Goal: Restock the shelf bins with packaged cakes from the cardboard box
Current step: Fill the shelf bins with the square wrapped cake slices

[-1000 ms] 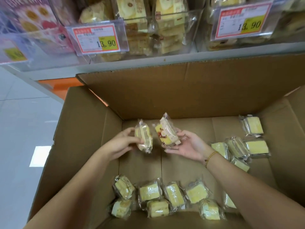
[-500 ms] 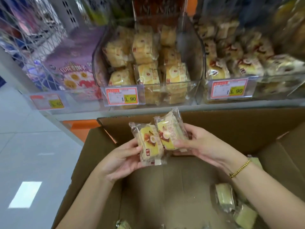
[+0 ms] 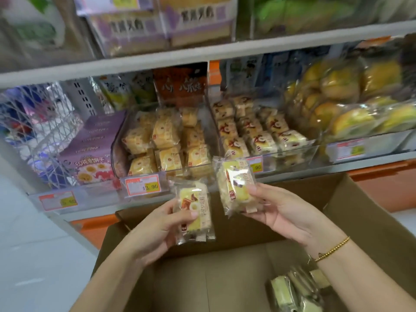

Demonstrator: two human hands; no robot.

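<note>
One cake (image 3: 195,211) is pinched in the left grip (image 3: 157,230) and a second cake (image 3: 236,188) in the right grip (image 3: 283,212), both held above the box (image 3: 202,284), from where a slick wrapper could be let slip or a look-alike bin (image 3: 116,145) be wrongly filled.

Bare forearms (image 3: 117,280), with a gold beaded bracelet (image 3: 333,248) around the right wrist.

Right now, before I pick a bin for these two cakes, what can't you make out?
Head view:
- Loose cakes in the cardboard box: cut off by the bottom edge, behind the right forearm; no count.
- Price tag under the right bin: half covered by the right cake in the right hand.
- Far-right tag: blurred.
- Left cake in the left hand: print too small to read.
</note>
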